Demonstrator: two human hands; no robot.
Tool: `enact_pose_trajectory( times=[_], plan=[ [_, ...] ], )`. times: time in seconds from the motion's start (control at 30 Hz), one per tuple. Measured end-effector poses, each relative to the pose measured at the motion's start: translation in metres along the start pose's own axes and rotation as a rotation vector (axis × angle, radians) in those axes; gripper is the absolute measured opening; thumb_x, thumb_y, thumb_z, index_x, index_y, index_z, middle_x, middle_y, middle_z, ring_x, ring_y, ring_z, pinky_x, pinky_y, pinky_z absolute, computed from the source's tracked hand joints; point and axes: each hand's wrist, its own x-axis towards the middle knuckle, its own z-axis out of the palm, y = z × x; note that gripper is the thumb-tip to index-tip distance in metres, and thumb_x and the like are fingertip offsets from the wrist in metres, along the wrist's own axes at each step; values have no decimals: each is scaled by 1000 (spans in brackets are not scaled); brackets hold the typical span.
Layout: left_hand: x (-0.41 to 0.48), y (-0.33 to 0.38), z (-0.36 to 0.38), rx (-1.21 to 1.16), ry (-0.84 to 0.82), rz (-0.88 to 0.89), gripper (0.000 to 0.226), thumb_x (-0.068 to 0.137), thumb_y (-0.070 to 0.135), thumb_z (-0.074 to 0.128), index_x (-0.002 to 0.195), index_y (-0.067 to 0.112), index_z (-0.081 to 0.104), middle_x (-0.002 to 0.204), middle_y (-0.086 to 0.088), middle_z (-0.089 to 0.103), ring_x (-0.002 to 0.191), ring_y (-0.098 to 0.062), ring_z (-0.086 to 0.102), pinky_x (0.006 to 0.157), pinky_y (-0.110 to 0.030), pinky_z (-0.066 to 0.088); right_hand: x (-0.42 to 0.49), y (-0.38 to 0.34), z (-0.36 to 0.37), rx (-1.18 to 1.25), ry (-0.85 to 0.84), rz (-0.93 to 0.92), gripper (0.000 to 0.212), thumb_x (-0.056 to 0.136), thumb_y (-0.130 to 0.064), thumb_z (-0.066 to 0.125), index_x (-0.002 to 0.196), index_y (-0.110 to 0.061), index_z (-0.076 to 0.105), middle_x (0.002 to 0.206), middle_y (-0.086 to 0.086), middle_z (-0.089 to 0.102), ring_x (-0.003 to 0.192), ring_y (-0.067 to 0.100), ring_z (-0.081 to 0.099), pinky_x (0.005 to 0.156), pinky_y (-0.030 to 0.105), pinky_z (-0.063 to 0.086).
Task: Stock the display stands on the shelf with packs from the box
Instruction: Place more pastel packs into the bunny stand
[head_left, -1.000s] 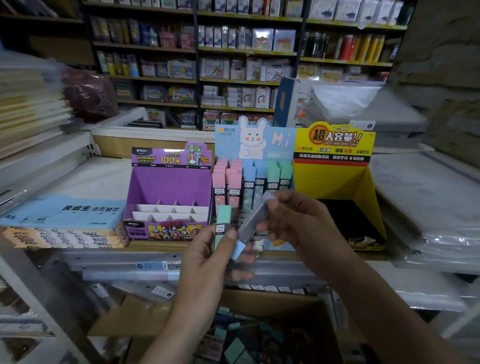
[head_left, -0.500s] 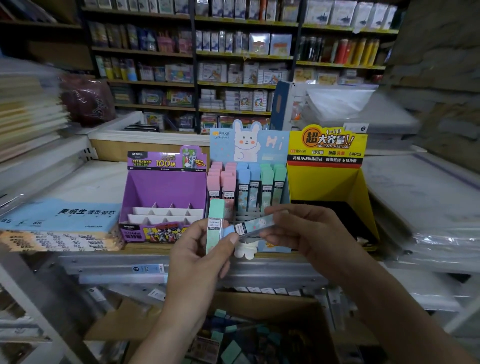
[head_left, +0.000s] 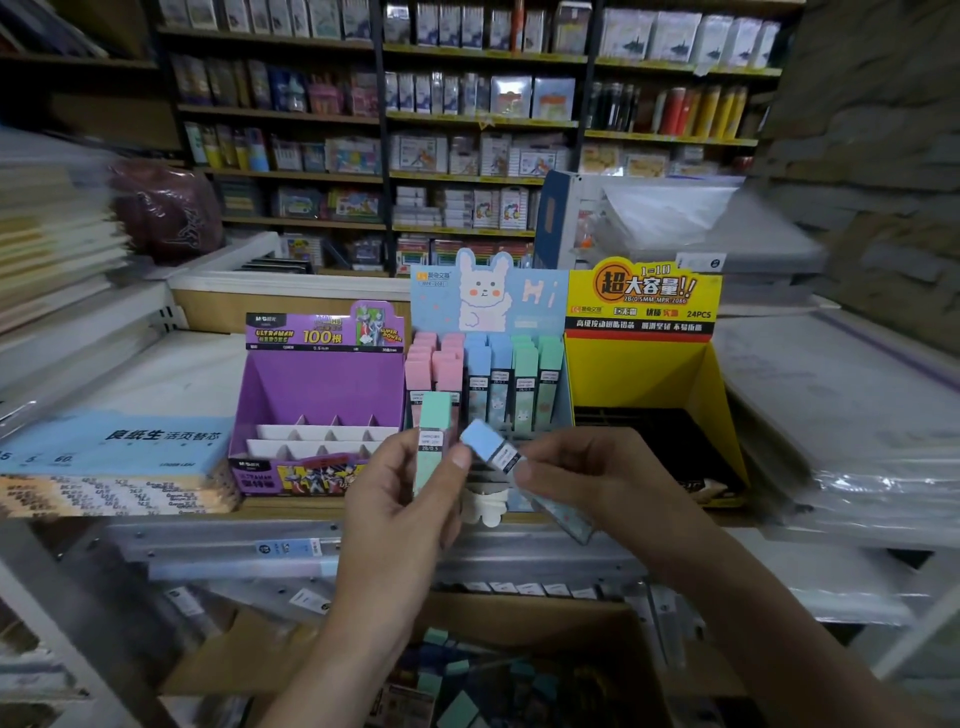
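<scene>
From my head camera, looking down at the shelf (head_left: 291, 508), I have one pack in each hand. My left hand (head_left: 400, 499) is curled round a green pack (head_left: 434, 431), thumb on its label and fingers behind. I hold it upright, just as the packs stand in the rabbit stand (head_left: 488, 296), so it will need no turning when its slot comes. My right hand (head_left: 587, 483) pinches a blue pack (head_left: 493, 449) between thumb and fingertips. That pack is tilted, blue cap up and to the left, clear end down by my wrist. I judge I am swinging the cap end round to match the blue column in the middle of the stand. The stand's columns run pink, blue and green, so each pack belongs with its own colour, which is why I hold the two apart. Both packs hang in front of the stand's lower rows, near the slots but not yet in them. The purple stand (head_left: 322, 384) to the left shows bare white dividers. The yellow stand (head_left: 644, 374) to the right looks dark inside, and I cannot tell what it holds. Below the shelf, the cardboard box (head_left: 249, 660) sits open with more green and blue packs loose in it, within easy reach of either hand.
</scene>
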Motion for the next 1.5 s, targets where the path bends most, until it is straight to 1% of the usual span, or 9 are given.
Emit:
enact_pose_trajectory(
  times=[0.07,0.17,0.37,0.5,0.73,0.9,1.1,1.3,1.5],
  plan=[
    [0,-1,-3,-15,20,-18,17,94,34,62,93,20,72,75,-5,69,49,-11,46,44,-22,41,2,1,-6,52,34,-4,15,84,-29,80,86,-15,75,88,14,74,80,24,69,71,30,55],
    [-1,-6,-7,-18,38,-46,26,104,23,54,84,18,69,79,-19,65,50,-14,48,45,-25,41,10,2,-14,73,81,-53,18,82,-22,80,91,-11,69,86,16,75,78,25,73,69,34,58],
    [-3,-16,-15,3,55,-58,25,103,15,54,81,14,65,77,-9,69,55,-13,53,47,-23,44,33,-9,-24,-155,228,-161,39,86,-6,76,111,-26,52,97,7,72,73,23,75,61,36,63],
    [-2,-21,-19,-4,75,-61,25,103,16,54,81,17,65,78,-10,70,56,-14,54,48,-25,46,50,-16,-25,-222,253,-224,27,95,-10,66,117,-24,58,103,9,67,72,23,74,62,34,63],
    [2,-22,-23,17,73,-29,27,104,16,54,80,21,66,79,-9,70,56,-14,55,50,-23,46,70,-19,-16,-494,309,-341,28,93,-16,70,120,-26,71,84,-5,64,77,4,57,64,8,42],
    [4,-19,-23,16,66,-29,28,104,16,53,79,20,65,80,-10,70,55,-15,54,51,-23,47,77,-19,-11,-576,335,-409,32,87,-13,76,118,-21,71,86,-4,63,76,8,59,69,15,49],
    [7,-15,-21,-2,65,-43,31,104,13,52,76,21,65,80,-11,70,56,-16,53,49,-24,46,81,-17,-10,-628,322,-472,29,85,-12,78,108,-21,64,85,-12,61,72,5,59,64,22,52],
    [9,-14,-20,-6,73,-57,29,103,12,52,80,19,67,79,-10,70,55,-16,53,50,-23,46,86,-16,-14,-609,304,-441,14,90,-11,73,97,-23,69,78,-14,64,74,-2,60,64,11,48],
    [10,-12,-16,-11,67,-65,28,103,12,53,81,19,68,78,-9,69,56,-16,52,49,-23,46,93,-15,-13,-770,349,-531,11,91,-14,72,101,-13,77,87,-4,57,69,4,53,65,16,43]
  ],
)
